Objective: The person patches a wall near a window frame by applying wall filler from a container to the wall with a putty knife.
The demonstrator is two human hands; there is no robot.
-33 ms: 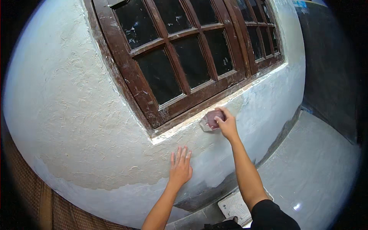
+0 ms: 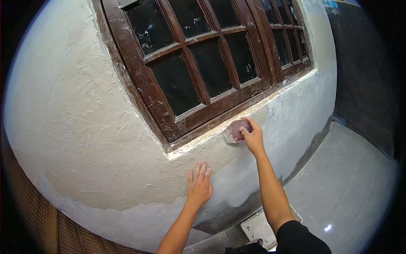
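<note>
My right hand [image 2: 254,138] grips a reddish-brown piece of sandpaper [image 2: 237,130] with a pale, whitish left edge. The sandpaper lies against the plastered wall [image 2: 105,156] just below the window's lower frame; motion blurs it a little. To the left and lower down, my left hand [image 2: 199,187] rests flat on the wall, fingers stretched upward and holding nothing. Rough cream plaster covers the wall around the left hand, and a smoother grey-white surface shows to the right.
A brown wooden window [image 2: 177,114] with dark panes fills the upper middle. A white, rough-topped block or box [image 2: 258,228] lies on the grey floor [image 2: 338,178] by my right arm. Woven brown matting [image 2: 25,182] runs along the lower left, and a dark panel [image 2: 363,80] stands at right.
My right hand has shifted slightly to the right along the wall with the sandpaper. The left hand stays in place.
</note>
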